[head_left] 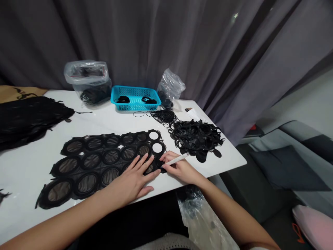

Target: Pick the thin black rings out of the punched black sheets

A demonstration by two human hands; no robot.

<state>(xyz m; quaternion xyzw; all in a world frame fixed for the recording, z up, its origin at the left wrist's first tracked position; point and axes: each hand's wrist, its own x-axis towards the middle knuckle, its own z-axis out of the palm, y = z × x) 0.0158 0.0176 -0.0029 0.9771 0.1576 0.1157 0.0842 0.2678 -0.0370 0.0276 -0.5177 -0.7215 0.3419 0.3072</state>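
Observation:
A black sheet (100, 157) with rows of round, ringed discs of thin dark fabric lies flat on the white table. Two of its rings at the far right end show white table through them. My left hand (135, 175) presses flat on the sheet's right part, fingers spread. Close beside it, my right hand (179, 168) grips a slim white pen-shaped tool (179, 159), tilted, its lower end at the sheet's near right corner. The tip is too small and hidden to make out. Right of my right hand lies a heap of black ringed scraps (196, 137).
Behind stand a blue basket (136, 107) with black rings, a clear bag (88, 78) of dark material and a smaller plastic bag (171, 83). Thin black rings (164, 117) lie before the basket. A black fabric pile (31, 118) covers the left. The table edge (231, 166) is at right.

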